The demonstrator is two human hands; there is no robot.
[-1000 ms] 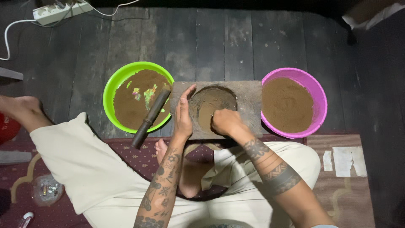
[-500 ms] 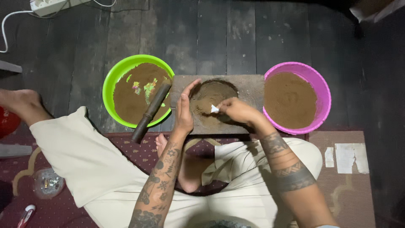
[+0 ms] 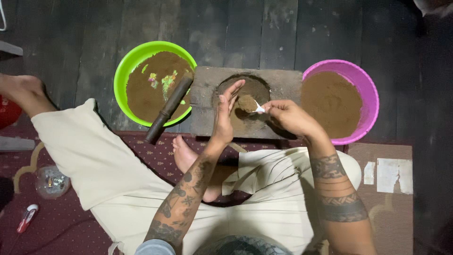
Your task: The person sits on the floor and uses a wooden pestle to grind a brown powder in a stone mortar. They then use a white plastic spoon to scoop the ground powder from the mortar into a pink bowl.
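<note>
A stone block (image 3: pixel 288 80) with a round hollow lies on the dark plank floor in front of my crossed legs. Brown powder fills the hollow. My right hand (image 3: pixel 289 116) pinches a small white spoon (image 3: pixel 257 108) heaped with brown powder (image 3: pixel 246 102) just above the hollow. My left hand (image 3: pixel 225 114) stands on edge with fingers straight, cupped against the left side of the spoonful. A green bowl (image 3: pixel 123 71) of brown powder sits left of the block, a pink bowl (image 3: pixel 368 89) of finer brown powder right of it.
A dark wooden pestle (image 3: pixel 167 109) leans across the green bowl's rim onto a maroon patterned rug (image 3: pixel 56 222). A small clear dish (image 3: pixel 51 181) and a red-and-white lighter (image 3: pixel 27 218) lie on the rug at left. Paper scraps (image 3: pixel 394 175) lie right.
My right hand has lifted out of the hollow and now holds up a spoonful of powder. My left hand has straightened beside it. The view has shifted slightly.
</note>
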